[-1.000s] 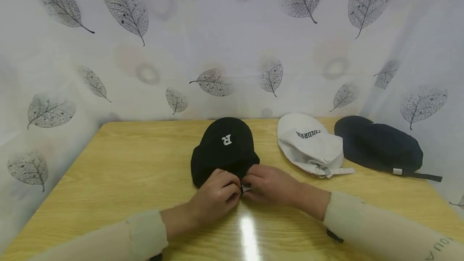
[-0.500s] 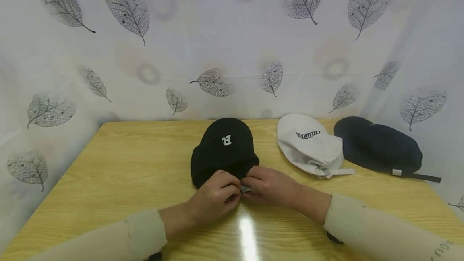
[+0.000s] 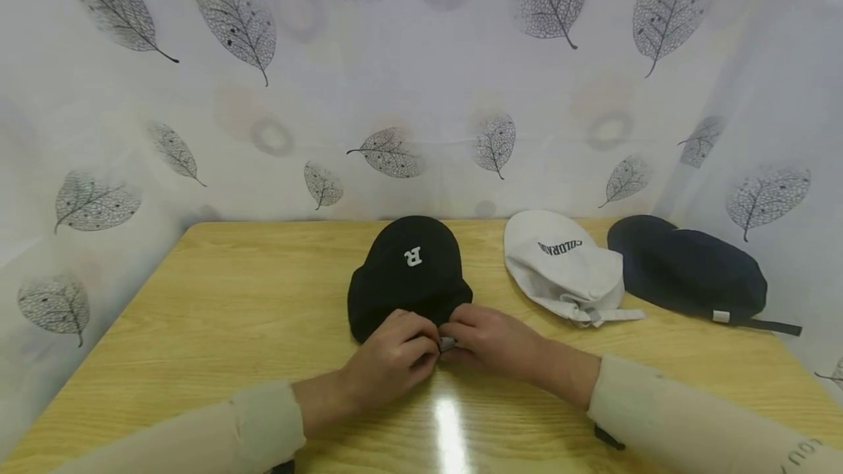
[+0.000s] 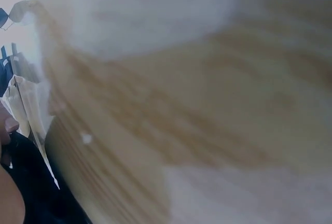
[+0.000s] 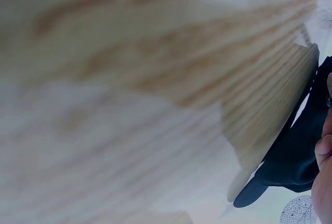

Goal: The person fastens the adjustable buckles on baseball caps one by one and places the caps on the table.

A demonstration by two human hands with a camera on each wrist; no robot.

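A black baseball cap (image 3: 415,276) with a white letter R lies at the middle of the table, its brim toward the back wall. At its near edge, my left hand (image 3: 395,353) pinches the back strap with curled fingers. From the other side my right hand (image 3: 494,339) grips the same strap. A small silver buckle (image 3: 448,343) shows between the two hands; the fingertips partly hide it and the strap. Only a slice of the black cap (image 4: 31,182) appears in the left wrist view. The right wrist view catches the cap (image 5: 290,156) beside my right fingers (image 5: 324,149).
To the right lies a white cap (image 3: 560,262) lettered COLORADO, its strap trailing right. Beyond it is a dark navy cap (image 3: 691,262) with a loose strap near the table's right edge. A leaf-printed curtain (image 3: 421,93) hangs behind the wooden table (image 3: 230,298).
Both hands have stayed at the cap's back strap, with hardly any movement. The silver buckle between them has tilted a little, and the head view has shifted slightly.
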